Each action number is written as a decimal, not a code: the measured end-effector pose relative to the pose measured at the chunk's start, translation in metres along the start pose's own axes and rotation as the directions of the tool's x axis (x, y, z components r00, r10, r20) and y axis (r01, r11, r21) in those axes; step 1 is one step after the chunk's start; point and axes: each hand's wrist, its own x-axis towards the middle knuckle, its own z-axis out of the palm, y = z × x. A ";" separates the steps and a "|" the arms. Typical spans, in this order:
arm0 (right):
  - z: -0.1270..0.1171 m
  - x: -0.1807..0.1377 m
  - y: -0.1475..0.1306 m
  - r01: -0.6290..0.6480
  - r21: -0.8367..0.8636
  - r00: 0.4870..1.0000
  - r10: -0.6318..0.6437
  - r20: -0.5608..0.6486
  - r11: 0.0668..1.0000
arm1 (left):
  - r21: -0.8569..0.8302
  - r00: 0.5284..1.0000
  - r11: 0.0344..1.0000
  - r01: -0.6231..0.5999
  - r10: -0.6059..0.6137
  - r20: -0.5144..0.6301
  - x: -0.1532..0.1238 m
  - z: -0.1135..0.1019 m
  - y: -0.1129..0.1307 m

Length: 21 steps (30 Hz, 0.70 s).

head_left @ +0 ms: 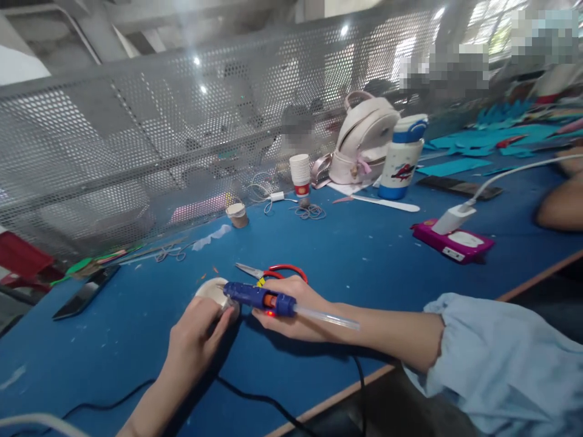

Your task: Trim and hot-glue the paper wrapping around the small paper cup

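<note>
A blue hot glue gun is gripped in my right hand, with a clear glue stick jutting from its back and a small red light glowing on it. Its nozzle reaches over the rim of a small whitish cup; whether the two touch I cannot tell. My left hand is closed round the near side of this cup, with thumb and fingers partly hiding it. Just beyond my right hand lie red-handled scissors, their blades pointing left.
Behind, a paper cup, stacked cups, string, a backpack and a water bottle line a mesh panel. A magenta power strip sits right; a phone lies left. A black cable crosses the near edge. Another person's arm rests far right.
</note>
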 end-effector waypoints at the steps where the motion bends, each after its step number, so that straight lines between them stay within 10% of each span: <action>1: 0.000 0.000 0.000 -0.005 -0.007 1.000 0.005 0.004 1.000 | -0.003 1.000 1.000 0.001 -0.001 -0.003 0.000 0.000 0.000; 21: -0.012 0.004 -0.004 -0.295 0.167 0.956 0.292 0.043 0.941 | 0.075 0.995 0.993 0.095 -0.095 0.001 -0.006 0.009 0.001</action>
